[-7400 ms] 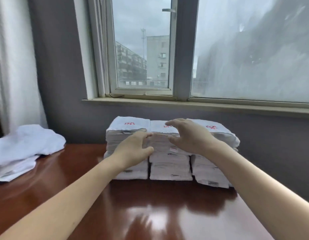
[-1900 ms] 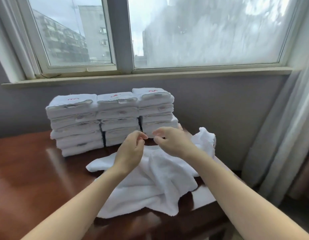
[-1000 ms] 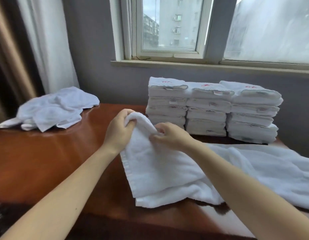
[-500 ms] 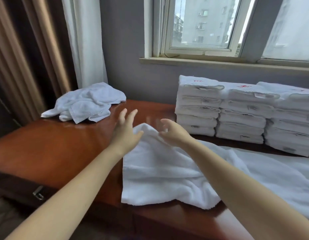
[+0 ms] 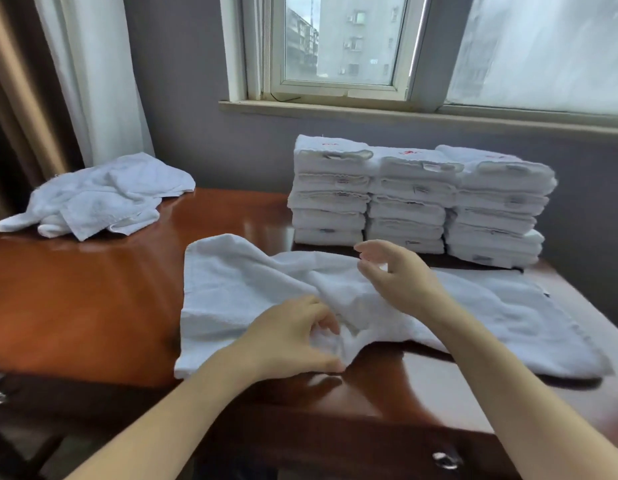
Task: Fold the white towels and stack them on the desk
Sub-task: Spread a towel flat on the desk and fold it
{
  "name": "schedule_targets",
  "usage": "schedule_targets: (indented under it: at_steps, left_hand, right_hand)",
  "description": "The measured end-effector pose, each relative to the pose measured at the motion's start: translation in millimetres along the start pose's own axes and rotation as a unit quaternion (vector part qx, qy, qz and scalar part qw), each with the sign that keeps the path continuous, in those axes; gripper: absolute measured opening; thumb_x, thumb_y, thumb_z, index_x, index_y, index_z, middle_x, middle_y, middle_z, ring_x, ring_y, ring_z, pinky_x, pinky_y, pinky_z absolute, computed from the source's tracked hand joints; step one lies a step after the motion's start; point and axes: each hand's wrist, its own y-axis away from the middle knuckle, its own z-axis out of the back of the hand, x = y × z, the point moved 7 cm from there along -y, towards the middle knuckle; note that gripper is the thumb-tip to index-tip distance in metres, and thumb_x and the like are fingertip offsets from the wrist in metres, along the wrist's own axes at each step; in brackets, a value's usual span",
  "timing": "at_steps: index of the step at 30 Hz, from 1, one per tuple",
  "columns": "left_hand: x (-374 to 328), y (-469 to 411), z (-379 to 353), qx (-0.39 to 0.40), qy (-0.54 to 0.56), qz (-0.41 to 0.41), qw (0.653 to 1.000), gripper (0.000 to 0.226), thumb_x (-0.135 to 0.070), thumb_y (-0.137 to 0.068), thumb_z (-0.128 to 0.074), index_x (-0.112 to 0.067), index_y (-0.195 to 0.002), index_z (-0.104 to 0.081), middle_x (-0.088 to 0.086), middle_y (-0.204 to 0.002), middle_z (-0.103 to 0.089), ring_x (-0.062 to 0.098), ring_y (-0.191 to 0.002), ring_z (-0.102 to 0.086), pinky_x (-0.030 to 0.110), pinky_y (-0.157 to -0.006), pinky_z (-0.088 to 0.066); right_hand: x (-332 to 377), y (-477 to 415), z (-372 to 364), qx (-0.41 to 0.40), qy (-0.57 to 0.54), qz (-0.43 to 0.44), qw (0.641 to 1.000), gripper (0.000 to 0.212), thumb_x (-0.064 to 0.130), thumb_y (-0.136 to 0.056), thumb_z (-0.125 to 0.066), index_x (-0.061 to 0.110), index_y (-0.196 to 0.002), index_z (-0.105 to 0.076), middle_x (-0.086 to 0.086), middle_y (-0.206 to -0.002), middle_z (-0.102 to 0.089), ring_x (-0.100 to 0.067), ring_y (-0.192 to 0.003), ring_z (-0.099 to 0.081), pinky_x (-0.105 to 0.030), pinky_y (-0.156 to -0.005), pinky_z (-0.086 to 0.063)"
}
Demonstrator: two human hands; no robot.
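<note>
left hand (image 5: 293, 337) pinching the white towel (image 5: 238, 289) at its bunched near edge, prob to lift it for a fold | right hand (image 5: 401, 275) loose, holding nothing, just above the cloth | towel spread on desk (image 5: 75, 299) in front of folded stacks (image 5: 404, 199) | unfolded heap (image 5: 99, 195) far left
</note>
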Motion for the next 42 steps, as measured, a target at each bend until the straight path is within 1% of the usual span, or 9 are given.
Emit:
schedule_targets:
  at_steps: [6, 14, 19, 21, 25, 31, 34, 37, 42]
  left_hand:
    - [-15, 1, -19, -0.115, -0.082, -0.042, 0.989, 0.020, -0.043, -0.086, -0.063, -0.027, -0.098, -0.062, -0.013, -0.099, -0.055, 0.012, -0.097, -0.052, 0.030, -0.085, -0.040]
    - [18, -18, 33, -0.132, 0.057, 0.056, 0.988, 0.016, -0.037, -0.102, -0.045, -0.027, -0.091, -0.051, -0.010, -0.086, -0.061, 0.015, -0.082, -0.057, 0.036, -0.075, -0.044]
    - [49, -24, 51, 0.105, -0.224, 0.178, 0.953, 0.039, -0.040, -0.090, -0.055, -0.019, -0.058, -0.046, -0.009, -0.054, -0.047, 0.012, -0.056, -0.045, 0.029, -0.056, -0.035]
    - [34, -33, 52, 0.071, -0.260, 0.147, 0.952, 0.022, -0.037, -0.086, -0.058, -0.027, -0.066, -0.056, -0.014, -0.067, -0.057, 0.009, -0.068, -0.055, 0.026, -0.059, -0.042]
    - [-18, -64, 41, -0.067, -0.042, 0.066, 0.995, 0.013, -0.034, -0.095, -0.053, -0.033, -0.101, -0.065, -0.016, -0.096, -0.063, 0.009, -0.093, -0.060, 0.030, -0.079, -0.047]
    - [-83, -120, -26, 0.046, -0.034, 0.001, 0.998, 0.063, -0.053, -0.093, -0.054, -0.027, -0.148, -0.039, -0.005, -0.152, -0.042, 0.017, -0.137, -0.041, 0.036, -0.109, -0.037]
    - [-95, -141, -54, 0.094, -0.075, 0.009, 0.993, 0.071, -0.061, -0.092, -0.049, -0.029, -0.152, -0.029, -0.002, -0.150, -0.044, 0.019, -0.134, -0.045, 0.038, -0.106, -0.040]
    - [-102, -161, -61, 0.068, -0.062, 0.016, 0.996, 0.057, -0.056, -0.096, -0.043, -0.027, -0.146, -0.039, -0.002, -0.129, -0.061, 0.019, -0.116, -0.058, 0.035, -0.091, -0.046]
    - [-98, -190, -58, 0.033, -0.109, 0.012, 0.993, 0.035, -0.033, -0.096, -0.050, -0.035, -0.130, -0.057, -0.011, -0.124, -0.062, 0.013, -0.116, -0.056, 0.027, -0.083, -0.041]
  right_hand:
    - [-75, 43, 12, 0.012, 0.013, -0.090, 0.996, 0.036, 0.033, -0.100, -0.045, 0.027, -0.134, -0.054, 0.010, -0.116, -0.063, -0.015, -0.117, -0.056, -0.027, -0.086, -0.036]
    - [-71, 50, 8, 0.041, 0.067, -0.076, 0.994, 0.046, 0.022, -0.096, -0.036, 0.024, -0.140, -0.048, 0.000, -0.130, -0.062, -0.020, -0.118, -0.055, -0.034, -0.091, -0.044]
    - [-66, 41, 13, 0.033, 0.167, -0.094, 0.981, 0.049, 0.025, -0.092, -0.041, 0.029, -0.140, -0.047, 0.001, -0.126, -0.063, -0.022, -0.117, -0.056, -0.034, -0.088, -0.043]
    - [-68, 38, 17, 0.017, 0.147, -0.091, 0.985, 0.046, 0.025, -0.090, -0.044, 0.031, -0.136, -0.051, 0.007, -0.119, -0.065, -0.018, -0.114, -0.056, -0.033, -0.085, -0.044]
    - [-83, 35, 43, -0.072, 0.149, -0.077, 0.983, 0.047, 0.019, -0.090, -0.048, 0.027, -0.136, -0.053, 0.005, -0.125, -0.059, -0.018, -0.121, -0.048, -0.034, -0.084, -0.042]
    - [-140, 39, 54, 0.063, 0.243, -0.144, 0.957, 0.050, 0.045, -0.100, -0.035, 0.021, -0.144, -0.038, -0.003, -0.144, -0.048, -0.023, -0.138, -0.035, -0.055, -0.115, -0.014]
    - [-153, 46, 76, 0.005, 0.234, -0.160, 0.959, 0.044, 0.048, -0.100, -0.028, 0.023, -0.097, -0.064, -0.003, -0.112, -0.062, -0.026, -0.113, -0.053, -0.051, -0.107, -0.028]
    - [-163, 49, 103, -0.045, 0.279, -0.193, 0.940, 0.050, 0.044, -0.101, -0.027, 0.021, -0.061, -0.045, -0.004, -0.087, -0.064, -0.028, -0.087, -0.055, -0.039, -0.081, -0.034]
    - [-194, 56, 125, 0.010, 0.322, -0.233, 0.918, 0.026, 0.024, -0.092, -0.045, 0.025, -0.110, -0.064, 0.002, -0.111, -0.064, -0.025, -0.107, -0.058, -0.033, -0.083, -0.041]
